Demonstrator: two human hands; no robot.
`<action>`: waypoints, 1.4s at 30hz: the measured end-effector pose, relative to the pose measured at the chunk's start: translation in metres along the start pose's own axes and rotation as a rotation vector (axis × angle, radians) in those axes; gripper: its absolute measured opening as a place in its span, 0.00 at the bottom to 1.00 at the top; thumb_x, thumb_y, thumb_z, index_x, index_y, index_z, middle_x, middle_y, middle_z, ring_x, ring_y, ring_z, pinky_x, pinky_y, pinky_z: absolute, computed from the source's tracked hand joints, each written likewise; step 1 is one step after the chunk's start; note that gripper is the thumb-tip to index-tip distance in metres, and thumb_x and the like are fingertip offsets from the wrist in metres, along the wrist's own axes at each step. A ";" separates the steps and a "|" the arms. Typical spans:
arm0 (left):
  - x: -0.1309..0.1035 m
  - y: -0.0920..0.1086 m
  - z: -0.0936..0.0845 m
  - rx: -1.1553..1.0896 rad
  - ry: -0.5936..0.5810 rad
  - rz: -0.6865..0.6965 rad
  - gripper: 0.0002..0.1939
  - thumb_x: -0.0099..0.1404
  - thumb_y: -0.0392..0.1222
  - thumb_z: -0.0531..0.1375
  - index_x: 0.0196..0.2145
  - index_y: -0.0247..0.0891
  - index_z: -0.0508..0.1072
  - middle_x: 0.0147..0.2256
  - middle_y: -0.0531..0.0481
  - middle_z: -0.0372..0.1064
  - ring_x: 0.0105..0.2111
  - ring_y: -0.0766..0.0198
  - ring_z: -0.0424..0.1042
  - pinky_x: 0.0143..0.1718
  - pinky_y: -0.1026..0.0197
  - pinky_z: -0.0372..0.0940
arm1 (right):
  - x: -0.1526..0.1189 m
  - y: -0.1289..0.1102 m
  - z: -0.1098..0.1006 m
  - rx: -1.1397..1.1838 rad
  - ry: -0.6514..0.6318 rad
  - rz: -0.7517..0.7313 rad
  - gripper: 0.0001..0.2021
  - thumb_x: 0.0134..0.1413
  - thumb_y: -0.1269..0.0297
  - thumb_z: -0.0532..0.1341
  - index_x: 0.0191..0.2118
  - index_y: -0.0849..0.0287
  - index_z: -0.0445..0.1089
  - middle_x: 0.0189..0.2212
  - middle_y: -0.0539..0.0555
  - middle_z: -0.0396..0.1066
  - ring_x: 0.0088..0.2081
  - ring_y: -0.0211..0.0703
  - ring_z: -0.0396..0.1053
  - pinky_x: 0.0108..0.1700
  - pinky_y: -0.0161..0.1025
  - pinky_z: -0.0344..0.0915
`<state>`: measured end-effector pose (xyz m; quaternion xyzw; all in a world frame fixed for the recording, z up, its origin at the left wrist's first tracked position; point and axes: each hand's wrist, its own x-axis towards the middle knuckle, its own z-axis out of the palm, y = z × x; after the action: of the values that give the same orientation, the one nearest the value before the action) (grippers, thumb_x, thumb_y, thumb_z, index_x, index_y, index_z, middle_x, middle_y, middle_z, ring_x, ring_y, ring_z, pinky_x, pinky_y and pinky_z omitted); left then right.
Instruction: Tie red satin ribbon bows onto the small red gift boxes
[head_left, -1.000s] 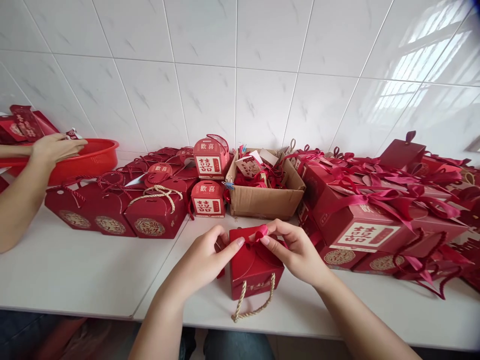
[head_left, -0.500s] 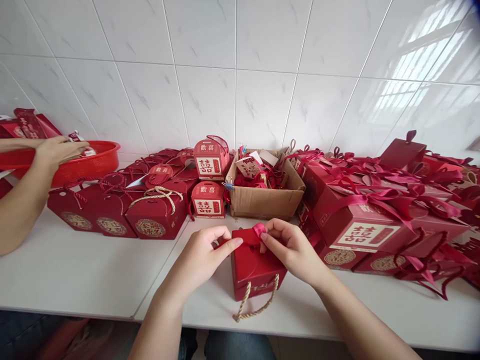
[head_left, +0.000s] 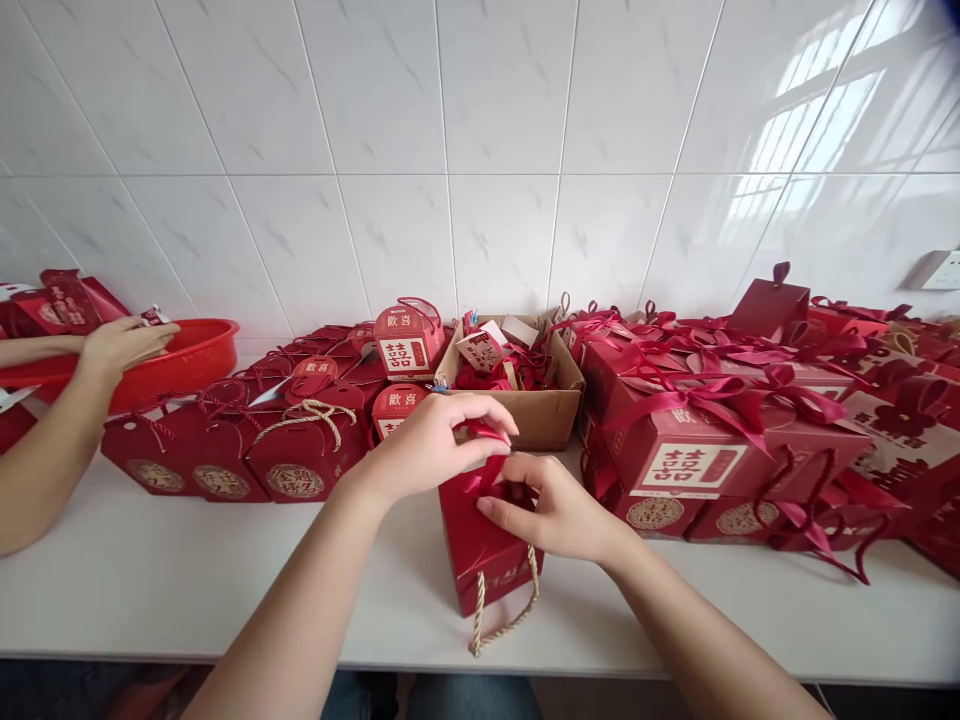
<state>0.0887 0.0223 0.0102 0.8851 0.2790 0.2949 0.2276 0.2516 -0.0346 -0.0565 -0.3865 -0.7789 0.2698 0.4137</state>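
Note:
A red gift box (head_left: 480, 540) stands on the white table in front of me, its twisted gold cord handle (head_left: 506, 630) hanging over the near side. Above its top, my left hand (head_left: 450, 440) pinches a red ribbon (head_left: 491, 468) and holds it raised. Lower and to the right, my right hand (head_left: 544, 505) is curled at the box top, fingers closed around the ribbon's base. The fingers partly hide the ribbon and the slot beneath.
A cardboard box (head_left: 525, 415) of red tags and ribbons sits behind. Ribboned red boxes (head_left: 697, 440) are stacked right, corded boxes (head_left: 296, 465) stand left. At far left another person's hands (head_left: 120, 345) are over a red basin (head_left: 195, 350).
My left hand has moved up and right over the box, lifting the ribbon. My right hand has shifted slightly left and lower. The camera view has tilted up a little.

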 end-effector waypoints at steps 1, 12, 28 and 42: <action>0.002 -0.003 0.003 0.059 0.092 0.001 0.03 0.59 0.39 0.61 0.33 0.42 0.74 0.36 0.52 0.74 0.38 0.60 0.71 0.41 0.60 0.65 | 0.000 0.001 0.001 0.027 0.014 0.016 0.11 0.58 0.62 0.58 0.28 0.61 0.70 0.24 0.50 0.69 0.26 0.35 0.62 0.29 0.32 0.59; -0.062 -0.020 0.034 -0.084 0.250 -0.166 0.07 0.63 0.44 0.60 0.30 0.39 0.70 0.32 0.52 0.71 0.35 0.63 0.70 0.41 0.62 0.63 | -0.001 0.009 0.010 0.051 0.096 0.063 0.20 0.63 0.54 0.52 0.23 0.60 0.64 0.22 0.50 0.64 0.26 0.36 0.59 0.31 0.34 0.57; -0.065 -0.022 0.048 -0.208 0.264 -0.166 0.03 0.62 0.40 0.61 0.35 0.40 0.71 0.34 0.52 0.73 0.36 0.64 0.73 0.40 0.64 0.66 | -0.004 0.006 0.018 0.162 0.245 0.125 0.08 0.57 0.58 0.60 0.35 0.58 0.67 0.25 0.51 0.73 0.27 0.39 0.69 0.32 0.36 0.63; -0.064 -0.022 0.052 0.140 0.494 0.116 0.07 0.61 0.33 0.60 0.27 0.40 0.74 0.28 0.52 0.76 0.31 0.62 0.71 0.40 0.57 0.65 | -0.010 0.008 0.009 -0.352 0.212 0.030 0.06 0.56 0.61 0.63 0.34 0.52 0.78 0.31 0.55 0.71 0.36 0.46 0.66 0.41 0.47 0.57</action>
<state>0.0718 -0.0137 -0.0647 0.8143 0.2948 0.4946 0.0736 0.2505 -0.0394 -0.0712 -0.4905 -0.7603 0.0936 0.4154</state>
